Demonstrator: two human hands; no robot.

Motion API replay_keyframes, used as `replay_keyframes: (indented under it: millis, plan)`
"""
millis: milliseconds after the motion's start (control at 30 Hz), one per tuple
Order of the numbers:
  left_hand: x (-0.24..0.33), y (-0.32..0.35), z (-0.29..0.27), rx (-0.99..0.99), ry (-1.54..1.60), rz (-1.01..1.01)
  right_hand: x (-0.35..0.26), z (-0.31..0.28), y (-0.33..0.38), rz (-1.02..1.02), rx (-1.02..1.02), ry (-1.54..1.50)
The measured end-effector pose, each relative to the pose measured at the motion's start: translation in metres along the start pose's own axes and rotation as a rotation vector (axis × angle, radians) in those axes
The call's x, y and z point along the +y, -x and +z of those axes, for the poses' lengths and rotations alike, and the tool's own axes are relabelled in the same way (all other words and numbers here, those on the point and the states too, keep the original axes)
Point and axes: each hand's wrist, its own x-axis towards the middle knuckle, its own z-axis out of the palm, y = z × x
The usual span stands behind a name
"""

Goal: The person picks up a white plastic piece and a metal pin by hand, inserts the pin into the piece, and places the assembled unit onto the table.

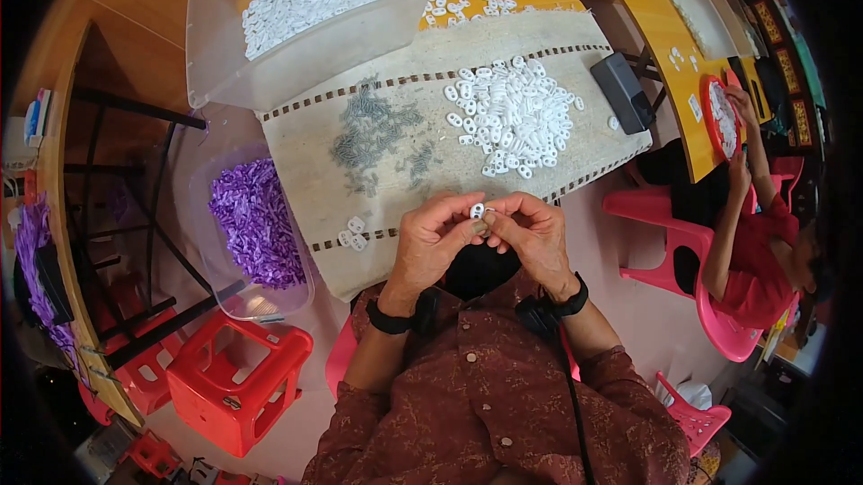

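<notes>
On the far left, purple pieces (pixel 252 220) fill a clear bin (pixel 315 292) on the floor, with a red stool (pixel 238 386) just below it in view. A clear tub (pixel 207 80) of white pieces stands at the far left corner of the cloth-covered bench (pixel 306 161). Three loose white pieces (pixel 354 235) lie near the bench's near left edge, and small grey parts (pixel 369 130) spread out beyond them.

Next comes the left hand (pixel 424 238), its fingers pinched narrow on one white piece (pixel 477 211), an oval with two dark holes, held up in front of the person's chest near the bench edge. The right hand (pixel 535 238) meets it, thumb and forefinger pinched on its right side; whether they also hold a grey part cannot be told.

The white piece looks light, stiff and smooth, probably hard plastic: unlikely to break but apt to slip. It is best taken by its rounded outer rim, leaving both holes uncovered.

Beyond the hands lies a white pile (pixel 521 116), then a black box (pixel 622 91) at the bench's right end. Farther right, a co-worker (pixel 755 269) handles a red tray (pixel 715 130).
</notes>
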Motion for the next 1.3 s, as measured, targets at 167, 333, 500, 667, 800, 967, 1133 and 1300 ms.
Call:
replay_keyframes:
  millis: [167,333,500,667,800,967,1133,1300]
  plan:
    - [0.004,0.0,-0.002,-0.027,-0.027,0.002,0.0,-0.001,0.0,0.004,-0.011,-0.007]
    - [0.006,0.001,-0.003,-0.035,-0.041,-0.012,0.0,0.0,0.001,-0.005,-0.015,-0.022]
    - [0.008,0.001,-0.006,-0.07,-0.086,-0.031,0.0,0.001,0.002,-0.016,-0.007,-0.035]
    - [0.008,0.002,-0.007,-0.07,-0.06,-0.005,0.0,0.002,0.0,-0.006,-0.018,-0.065]
    - [0.009,0.002,-0.008,-0.074,-0.05,0.006,0.0,0.0,0.0,-0.004,-0.046,-0.096]
    - [0.01,0.002,-0.006,-0.065,-0.029,0.017,-0.001,0.002,0.0,-0.012,-0.028,-0.119]
    - [0.014,0.003,-0.009,-0.083,-0.065,0.019,-0.002,0.002,0.001,-0.014,-0.041,-0.103]
    - [0.013,0.004,-0.015,-0.125,-0.063,0.001,-0.002,-0.003,-0.002,0.064,-0.102,-0.15]
